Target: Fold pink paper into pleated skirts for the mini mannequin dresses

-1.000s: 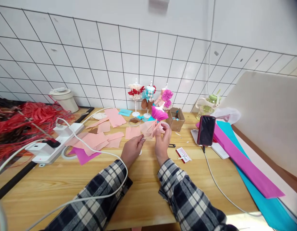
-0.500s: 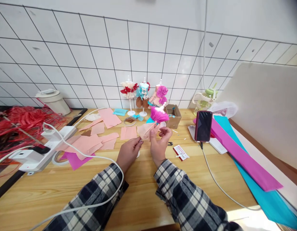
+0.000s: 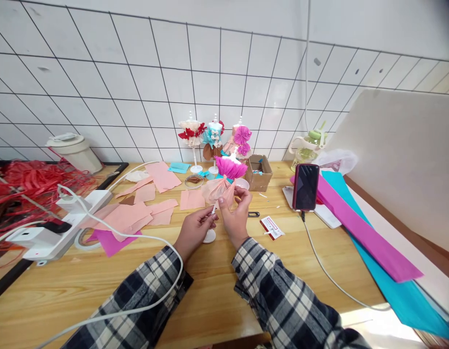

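A miniature dress-form (image 3: 232,157) on a white stand is dressed in paper, with a magenta frill (image 3: 230,168) on top and a gathered peach skirt (image 3: 217,189) below. My left hand (image 3: 194,230) pinches the thin white stem under the skirt. The round white base (image 3: 209,236) shows just right of that hand. My right hand (image 3: 236,218) has its thumb and fingers closed on the right side of the peach paper skirt. Behind stand three more dressed forms, one with red flowers (image 3: 191,133), one in blue (image 3: 214,134) and one with magenta rosettes (image 3: 242,135).
Peach paper pieces (image 3: 124,217), a tape roll (image 3: 81,240) and a power strip (image 3: 70,220) lie left. A cardboard box (image 3: 260,177), a black-rimmed clip (image 3: 253,214), a card (image 3: 271,227), a phone (image 3: 306,186) and long paper strips (image 3: 370,230) are right. A white cable (image 3: 155,236) crosses my left arm.
The dress-form now stands more upright and slightly further left, and its white base and stem show more. Both hands keep their hold, and the whole view has shifted a little.
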Tool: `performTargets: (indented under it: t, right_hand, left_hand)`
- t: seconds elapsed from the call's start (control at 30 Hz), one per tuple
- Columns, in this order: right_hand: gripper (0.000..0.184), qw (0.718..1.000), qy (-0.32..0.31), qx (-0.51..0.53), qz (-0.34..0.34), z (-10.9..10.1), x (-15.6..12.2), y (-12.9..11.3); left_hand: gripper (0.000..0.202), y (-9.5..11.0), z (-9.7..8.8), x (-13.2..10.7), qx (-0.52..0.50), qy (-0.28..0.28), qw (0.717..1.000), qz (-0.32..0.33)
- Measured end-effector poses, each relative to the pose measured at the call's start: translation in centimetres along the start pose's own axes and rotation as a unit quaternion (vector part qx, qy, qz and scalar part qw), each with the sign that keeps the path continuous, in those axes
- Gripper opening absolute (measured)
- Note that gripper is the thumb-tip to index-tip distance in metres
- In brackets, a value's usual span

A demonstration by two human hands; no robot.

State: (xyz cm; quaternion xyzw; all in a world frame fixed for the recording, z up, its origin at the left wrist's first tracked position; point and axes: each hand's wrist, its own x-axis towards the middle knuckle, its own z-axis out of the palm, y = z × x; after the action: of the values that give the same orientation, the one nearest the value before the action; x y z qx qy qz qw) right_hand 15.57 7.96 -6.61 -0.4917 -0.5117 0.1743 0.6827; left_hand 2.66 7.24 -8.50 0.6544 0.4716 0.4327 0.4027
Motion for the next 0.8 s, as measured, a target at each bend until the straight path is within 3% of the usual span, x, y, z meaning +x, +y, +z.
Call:
performTargets:
  t: [0.1, 0.37, 0.5, 0.57, 0.67, 0.8]
  right_hand:
    - [0.051, 1.0, -0.011, -0.017, 0.01, -0.1, 0.2, 0.3]
    - [0.047, 0.998, -0.04, -0.036, -0.031, -0.4, 0.3, 0.9]
    - [0.056, 0.998, -0.037, 0.042, -0.007, -0.7, 0.8, 0.9]
    - [0.057, 0.992, -0.028, 0.111, 0.052, -0.7, 1.1, 1.0]
    - [0.049, 0.942, -0.055, 0.257, 0.21, -0.5, 1.2, 0.9]
    - [0.043, 0.801, -0.178, 0.421, 0.385, -0.3, 0.7, 0.2]
  left_hand:
    - [0.043, 0.4, 0.0, -0.1, -0.018, -0.004, 1.0, -0.006]
    - [0.034, 0.9, -0.4, -0.1, -0.005, -0.029, 1.0, 0.006]
    - [0.033, 0.6, -0.6, 0.0, 0.026, 0.002, 1.0, 0.008]
    - [0.032, 0.6, -0.7, 0.0, 0.05, 0.019, 0.998, 0.022]
    - [0.03, 0.7, -0.9, -0.1, 0.091, 0.059, 0.993, 0.039]
    - [0.028, 0.7, -1.1, 0.1, 0.077, 0.118, 0.989, 0.038]
